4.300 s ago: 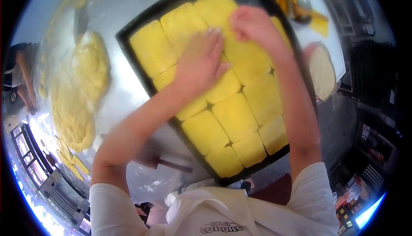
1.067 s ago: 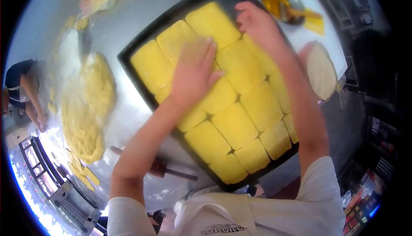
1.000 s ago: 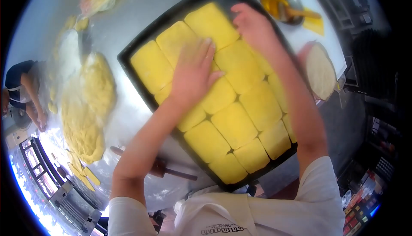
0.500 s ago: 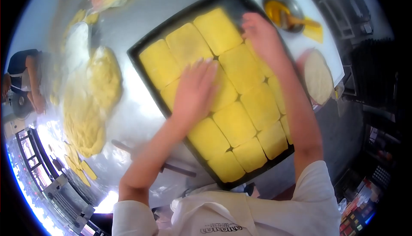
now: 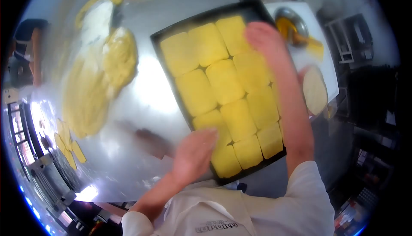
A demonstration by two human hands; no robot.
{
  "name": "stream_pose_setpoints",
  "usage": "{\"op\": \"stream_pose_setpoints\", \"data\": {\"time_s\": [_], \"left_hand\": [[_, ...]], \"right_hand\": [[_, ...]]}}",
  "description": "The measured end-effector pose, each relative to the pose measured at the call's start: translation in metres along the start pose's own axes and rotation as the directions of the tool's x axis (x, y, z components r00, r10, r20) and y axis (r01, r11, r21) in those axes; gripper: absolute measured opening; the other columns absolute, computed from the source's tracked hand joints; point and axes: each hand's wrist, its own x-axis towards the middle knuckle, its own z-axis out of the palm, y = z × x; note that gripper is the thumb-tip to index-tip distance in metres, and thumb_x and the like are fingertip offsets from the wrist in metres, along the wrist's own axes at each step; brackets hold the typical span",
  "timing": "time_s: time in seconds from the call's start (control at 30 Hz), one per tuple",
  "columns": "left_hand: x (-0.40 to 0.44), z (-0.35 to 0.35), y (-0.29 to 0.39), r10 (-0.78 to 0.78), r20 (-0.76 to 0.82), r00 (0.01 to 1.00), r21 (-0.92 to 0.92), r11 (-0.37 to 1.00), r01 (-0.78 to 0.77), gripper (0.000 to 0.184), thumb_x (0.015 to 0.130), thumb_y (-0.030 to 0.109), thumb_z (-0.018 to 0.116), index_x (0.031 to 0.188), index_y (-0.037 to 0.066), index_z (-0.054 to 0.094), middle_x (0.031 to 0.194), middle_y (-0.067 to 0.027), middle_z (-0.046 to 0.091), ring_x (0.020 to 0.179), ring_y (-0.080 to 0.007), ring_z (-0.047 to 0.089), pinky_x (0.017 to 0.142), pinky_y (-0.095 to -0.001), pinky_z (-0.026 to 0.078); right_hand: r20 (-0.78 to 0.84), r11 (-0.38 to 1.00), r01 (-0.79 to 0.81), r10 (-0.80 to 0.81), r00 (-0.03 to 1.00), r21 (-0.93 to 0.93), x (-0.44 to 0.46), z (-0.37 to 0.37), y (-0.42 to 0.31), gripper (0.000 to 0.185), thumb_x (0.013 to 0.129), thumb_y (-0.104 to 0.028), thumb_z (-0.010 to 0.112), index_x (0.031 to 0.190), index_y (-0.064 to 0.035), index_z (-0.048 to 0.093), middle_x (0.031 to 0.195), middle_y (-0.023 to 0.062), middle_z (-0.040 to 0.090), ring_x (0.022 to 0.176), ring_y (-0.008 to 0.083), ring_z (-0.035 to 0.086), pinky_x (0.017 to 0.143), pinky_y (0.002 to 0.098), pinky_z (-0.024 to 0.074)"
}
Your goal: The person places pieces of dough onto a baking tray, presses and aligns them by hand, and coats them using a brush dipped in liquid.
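A dark baking tray [image 5: 187,115] holds rows of yellow dough squares [image 5: 225,83] that lie close together. My left hand [image 5: 195,155] is over the tray's near left side, its blurred fingers stretched toward a dough square. At the tray's far right side, my right hand [image 5: 262,36] is over or against the outer dough squares. Blur hides how its fingers are bent and whether they touch the dough. My right forearm covers much of the tray's right edge. Left of my left hand, a blurred brown object [image 5: 152,142] lies on the metal table.
On a white board [image 5: 315,19] right of the tray stands a metal bowl [image 5: 295,15] of yellow liquid with a brush [image 5: 307,41]. A pale round thing [image 5: 315,90] sits nearby. Floured dough [image 5: 92,92] and dough strips [image 5: 68,146] lie left. Another person [image 5: 32,43] stands far left.
My left hand has drawn back toward my body from the middle of the tray, uncovering dough squares there. The right hand stays by the tray's far right side. The whole view has shifted.
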Motion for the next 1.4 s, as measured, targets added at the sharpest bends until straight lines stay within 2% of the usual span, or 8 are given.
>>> {"op": "stream_pose_setpoints", "data": {"time_s": [0.13, 0.37, 0.6, 0.83, 0.9, 1.07, 1.27, 1.4], "left_hand": [[-0.030, -0.019, 0.005, -0.080, -0.050, 0.995, -0.015, 0.997, 0.080, 0.047, 0.079, -0.011, 0.066, 0.124, 0.000, 0.068, 0.123, -0.0198, 0.071, 0.110, -0.0401, 0.070, 0.093, -0.0466, 0.057], [-0.112, -0.049, -0.010, -0.203, -0.339, 0.919, -0.105, 0.979, 0.178, 0.038, 0.091, 0.000, 0.069, 0.128, 0.006, 0.069, 0.129, -0.0148, 0.070, 0.112, -0.0362, 0.069, 0.094, -0.0452, 0.057], [-0.236, -0.117, -0.080, -0.393, -0.519, 0.759, -0.095, 0.909, 0.406, 0.030, 0.095, 0.002, 0.069, 0.125, 0.005, 0.070, 0.122, -0.0150, 0.072, 0.109, -0.0350, 0.070, 0.091, -0.0403, 0.057], [-0.356, -0.270, -0.174, -0.721, -0.671, 0.174, -0.439, 0.575, 0.690, 0.026, 0.100, 0.014, 0.064, 0.122, 0.004, 0.074, 0.111, -0.0142, 0.077, 0.096, -0.0291, 0.073, 0.088, -0.0372, 0.057], [-0.394, -0.314, -0.240, -0.468, -0.802, 0.370, -0.018, 0.639, 0.769, 0.030, 0.099, 0.010, 0.062, 0.127, 0.003, 0.071, 0.120, -0.0175, 0.074, 0.104, -0.0326, 0.072, 0.093, -0.0395, 0.055], [-0.399, -0.401, -0.338, -0.118, -0.603, 0.789, 0.625, 0.545, 0.559, 0.047, 0.091, -0.004, 0.056, 0.137, 0.005, 0.061, 0.128, -0.0215, 0.068, 0.123, -0.0393, 0.061, 0.106, -0.0470, 0.048], [-0.359, -0.430, -0.335, -0.575, -0.363, 0.733, 0.680, 0.374, 0.630, 0.034, 0.089, 0.002, 0.058, 0.121, 0.009, 0.067, 0.111, -0.0152, 0.069, 0.113, -0.0362, 0.062, 0.091, -0.0496, 0.051], [-0.356, -0.460, -0.332, -0.574, -0.293, 0.765, 0.750, 0.358, 0.556, 0.019, 0.088, 0.017, 0.068, 0.105, 0.013, 0.075, 0.101, -0.0135, 0.069, 0.102, -0.0363, 0.063, 0.087, -0.0479, 0.051]], "right_hand": [[-0.019, 0.955, 0.294, -0.295, 0.955, -0.036, -0.011, -0.024, -0.016, 0.029, 0.102, -0.014, 0.065, 0.127, 0.0006, 0.064, 0.111, 0.0142, 0.072, 0.097, 0.0218, 0.072, 0.089, 0.0330, 0.0583], [0.388, 0.860, 0.201, -0.004, 0.922, -0.470, -0.144, 0.121, 0.050, 0.031, 0.104, -0.012, 0.064, 0.133, -0.0025, 0.062, 0.113, 0.0067, 0.069, 0.100, 0.0136, 0.064, 0.089, 0.0278, 0.0511], [0.617, 0.461, 0.459, 0.289, 0.732, -0.760, -0.291, 0.264, 0.087, 0.085, 0.080, -0.009, 0.085, 0.155, -0.0095, 0.044, 0.144, 0.0212, 0.056, 0.130, 0.0406, 0.055, 0.110, 0.0463, 0.0452], [0.538, 0.252, 0.554, -0.135, 0.832, -0.793, -0.317, 0.289, 0.152, 0.076, 0.084, -0.003, 0.078, 0.153, -0.0091, 0.047, 0.143, 0.0197, 0.056, 0.131, 0.0424, 0.051, 0.112, 0.0483, 0.0420], [0.523, 0.217, 0.567, -0.230, 0.821, -0.795, -0.321, 0.285, 0.167, 0.073, 0.085, -0.006, 0.080, 0.151, -0.0067, 0.049, 0.143, 0.0210, 0.055, 0.131, 0.0423, 0.051, 0.112, 0.0484, 0.0418], [0.469, 0.133, 0.550, -0.383, 0.796, -0.825, -0.337, 0.290, 0.188, 0.071, 0.080, -0.006, 0.081, 0.146, -0.0041, 0.052, 0.142, 0.0202, 0.054, 0.132, 0.0414, 0.051, 0.112, 0.0481, 0.0426], [0.351, 0.138, 0.462, -0.474, 0.807, -0.876, -0.340, 0.288, 0.202, 0.075, 0.071, 0.002, 0.074, 0.143, -0.0047, 0.056, 0.140, 0.0189, 0.055, 0.132, 0.0408, 0.051, 0.113, 0.0483, 0.0416], [0.289, 0.085, 0.368, -0.465, 0.837, -0.926, -0.338, 0.291, 0.205, 0.066, 0.083, -0.015, 0.079, 0.145, -0.0071, 0.056, 0.141, 0.0188, 0.055, 0.132, 0.0395, 0.053, 0.112, 0.0472, 0.0436]]}}
